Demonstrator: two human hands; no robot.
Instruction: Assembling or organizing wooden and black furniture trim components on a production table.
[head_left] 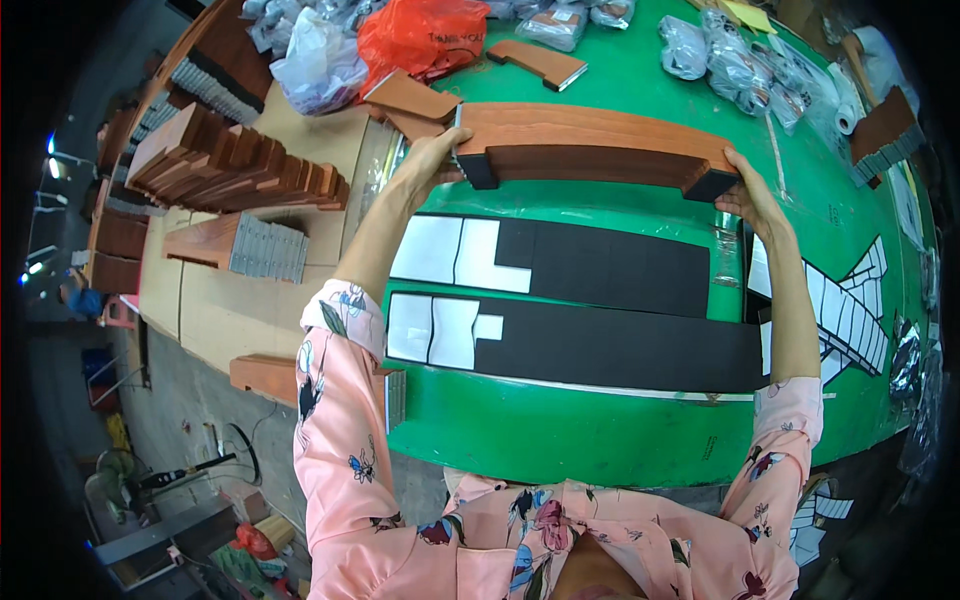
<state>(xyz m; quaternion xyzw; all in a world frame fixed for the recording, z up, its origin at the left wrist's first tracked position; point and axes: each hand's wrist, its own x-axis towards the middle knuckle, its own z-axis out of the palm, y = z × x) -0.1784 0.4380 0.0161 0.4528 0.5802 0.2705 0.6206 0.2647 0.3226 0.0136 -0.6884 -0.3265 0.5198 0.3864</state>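
Note:
Both hands hold a long, slightly curved brown wooden piece (600,125) across the far middle of the green table. My left hand (437,158) is closed round its left end, and my right hand (750,195) grips the right end. Black pads (482,171) cover the feet at its two ends. Below it lie two sheets of black pads (620,265) on white backing, whose left parts show bare white where pads are gone. The fingers under the wood are partly hidden.
Smaller wooden pieces (535,62) lie beyond, near a red plastic bag (420,45) and clear-wrapped bundles (735,60). Stacked wooden pieces (230,160) stand on the tan board (215,310) at left. White backing strips (845,315) lie at right.

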